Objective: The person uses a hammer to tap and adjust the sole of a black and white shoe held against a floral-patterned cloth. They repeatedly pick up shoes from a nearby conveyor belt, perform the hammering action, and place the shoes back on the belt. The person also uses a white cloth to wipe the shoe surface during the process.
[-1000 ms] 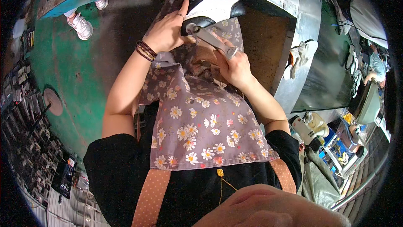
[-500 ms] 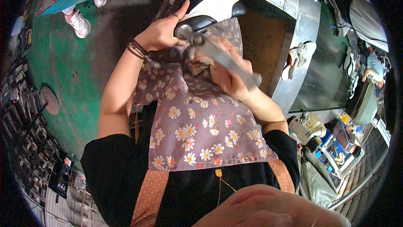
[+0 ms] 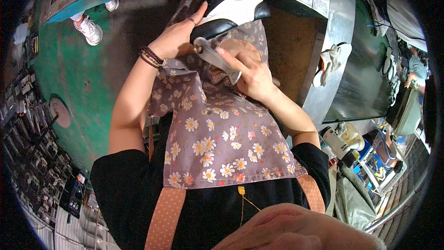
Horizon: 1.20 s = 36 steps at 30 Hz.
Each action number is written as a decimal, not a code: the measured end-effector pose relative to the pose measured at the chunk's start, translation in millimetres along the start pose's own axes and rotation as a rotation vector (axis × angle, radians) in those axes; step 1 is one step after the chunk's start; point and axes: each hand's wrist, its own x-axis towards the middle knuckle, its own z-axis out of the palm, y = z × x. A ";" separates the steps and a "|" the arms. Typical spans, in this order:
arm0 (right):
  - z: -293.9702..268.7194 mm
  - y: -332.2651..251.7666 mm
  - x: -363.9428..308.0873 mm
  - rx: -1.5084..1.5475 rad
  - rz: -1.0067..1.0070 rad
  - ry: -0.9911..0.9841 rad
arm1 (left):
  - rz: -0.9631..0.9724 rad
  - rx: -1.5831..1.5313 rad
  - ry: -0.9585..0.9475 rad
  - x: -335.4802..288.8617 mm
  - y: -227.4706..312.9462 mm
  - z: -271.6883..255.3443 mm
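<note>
A black-and-white shoe (image 3: 236,12) lies on its side above my lap at the far end of the apron. My left hand (image 3: 178,37) grips its near end, with the index finger stretched along the upper. My right hand (image 3: 254,76) is closed round a grey metal hammer (image 3: 217,58), its index finger lying along the head. The hammer's round face is just below the shoe's black part; whether they touch I cannot tell. Under the hammer lies a brown rounded piece (image 3: 243,45), partly hidden. A daisy-patterned apron (image 3: 222,143) covers my lap.
A metal-edged bench (image 3: 335,28) curves across the front and down the right, carrying a pale shoe-like piece (image 3: 330,65). Someone's white sneaker (image 3: 89,31) stands on the green floor (image 3: 69,74) at left. Another worker (image 3: 414,72) is at far right.
The blurred hammer in my right hand has shifted left and now shows more sharply, with my index finger along its head. My left hand and the shoe have hardly moved.
</note>
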 end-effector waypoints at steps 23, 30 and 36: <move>22.0 35.7 -38.6 0.252 0.132 0.568 | -0.145 0.078 0.078 -4.4 18.2 1.2; 10.2 49.7 -26.9 0.178 0.244 0.396 | -0.098 0.145 0.151 -1.4 10.1 8.8; -12.3 11.9 -2.4 0.106 0.018 0.416 | -0.054 0.150 0.192 -3.5 9.3 13.0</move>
